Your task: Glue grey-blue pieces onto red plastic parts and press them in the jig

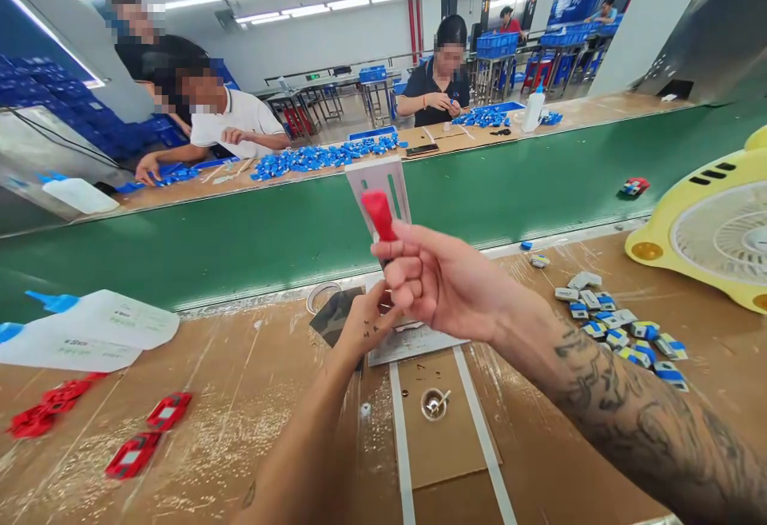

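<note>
My right hand (423, 277) is closed around a red-handled tool (377, 213), held upright in front of a white slotted stand (399, 189). Its lower part is hidden by my fingers, so its exact kind does not show. My left hand (365, 319) is just below, over the stand's pale base (419, 341), with fingers bent together near my right fingers. Whatever they hold is covered. A dark flat piece (339, 317) lies beside my left hand. Nearer to me, a small round cup (434, 404) with a thin white stick sits on a cardboard sheet (443, 461).
Red plastic housings (133, 455) and white squeeze bottles (113, 321) lie at left. At right are several blue-and-white parts (617, 325) and a yellow fan (719, 221). A green conveyor belt (240, 253) crosses behind; co-workers (440, 81) sit beyond blue parts (323, 156).
</note>
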`<act>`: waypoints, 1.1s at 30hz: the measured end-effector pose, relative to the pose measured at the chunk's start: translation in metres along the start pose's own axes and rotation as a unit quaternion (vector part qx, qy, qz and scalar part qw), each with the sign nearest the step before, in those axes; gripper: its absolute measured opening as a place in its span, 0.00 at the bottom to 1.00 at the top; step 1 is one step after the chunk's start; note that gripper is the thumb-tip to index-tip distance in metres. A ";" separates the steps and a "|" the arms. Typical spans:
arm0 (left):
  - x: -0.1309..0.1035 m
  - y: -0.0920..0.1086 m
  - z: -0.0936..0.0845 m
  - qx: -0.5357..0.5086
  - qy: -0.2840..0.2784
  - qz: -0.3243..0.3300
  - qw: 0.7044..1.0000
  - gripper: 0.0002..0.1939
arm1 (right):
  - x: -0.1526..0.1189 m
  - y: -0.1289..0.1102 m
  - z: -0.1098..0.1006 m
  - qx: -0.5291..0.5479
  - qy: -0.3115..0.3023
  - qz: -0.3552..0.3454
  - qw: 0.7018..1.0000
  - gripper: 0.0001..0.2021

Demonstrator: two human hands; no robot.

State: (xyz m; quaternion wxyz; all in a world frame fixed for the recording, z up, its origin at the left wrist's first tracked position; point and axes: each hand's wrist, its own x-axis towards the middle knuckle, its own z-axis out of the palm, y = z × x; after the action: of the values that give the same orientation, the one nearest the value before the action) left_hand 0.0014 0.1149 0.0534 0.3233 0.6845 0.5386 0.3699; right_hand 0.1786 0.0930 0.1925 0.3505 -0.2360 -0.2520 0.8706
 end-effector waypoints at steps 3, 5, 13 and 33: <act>0.001 0.003 0.000 0.002 -0.038 0.011 0.999 0.04 | 0.008 -0.013 0.003 -0.106 0.033 -0.093 0.989 0.19; 0.001 0.005 0.000 -0.003 -0.046 0.007 0.999 0.05 | 0.008 -0.016 -0.002 -0.215 0.056 -0.223 0.949 0.17; 0.004 0.011 0.001 -0.003 -0.015 0.002 1.000 0.08 | 0.015 -0.012 -0.013 -0.347 0.020 -0.375 0.859 0.30; -0.006 0.001 0.002 -0.033 0.050 -0.040 0.997 0.10 | 0.050 0.037 -0.136 -0.678 0.094 -0.198 0.702 0.20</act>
State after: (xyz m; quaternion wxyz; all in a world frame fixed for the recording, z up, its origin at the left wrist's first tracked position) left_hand 0.0030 0.1086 0.0524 0.3330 0.6319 0.5688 0.4077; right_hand 0.2080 0.1438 0.0552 0.2817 -0.4351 -0.7810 0.3483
